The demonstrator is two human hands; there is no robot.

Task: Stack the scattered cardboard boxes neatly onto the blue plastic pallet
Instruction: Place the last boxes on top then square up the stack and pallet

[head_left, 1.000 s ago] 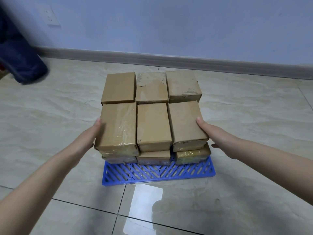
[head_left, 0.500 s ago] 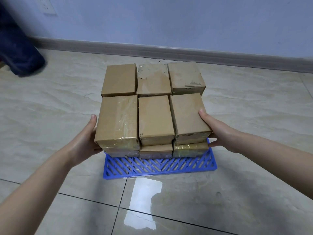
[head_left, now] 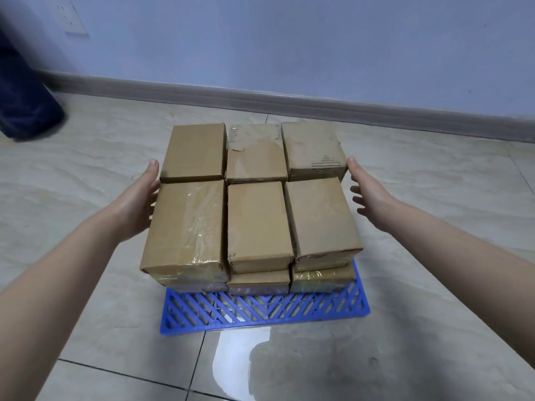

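- Now the cardboard boxes point(head_left: 257, 218) sit in a neat stack on the blue plastic pallet point(head_left: 260, 312), in the middle of the frame.
- The pallet lies flat on the shiny tile floor point(head_left: 86, 169). Its near strip sticks out in front of the stack.
- Six boxes make the top layer, in two rows of three, side by side.
- The back row has the back left box point(head_left: 194, 151), the back middle box point(head_left: 256, 153) with torn tape on top, and the back right box point(head_left: 312, 147).
- The front left box point(head_left: 185, 227) is wrapped in shiny clear tape.
- More boxes show under the front row, right on the pallet.
- The left hand point(head_left: 139, 204) is at the left side of the stack, by the line where the back left and front left boxes meet. Its fingers are straight and it grips nothing. Some fingers hide behind the front left box.
- The right hand point(head_left: 367, 192) is at the right side of the stack. Its fingers are spread wide and it holds nothing. The thumb tip is just beside the corner of the back right box.
- A pale blue wall point(head_left: 289, 39) fills the top of the frame, with a wall socket point(head_left: 72, 20) in the upper left.
- A dark blue thing point(head_left: 23, 96) is at the left edge. I cannot tell what it is.
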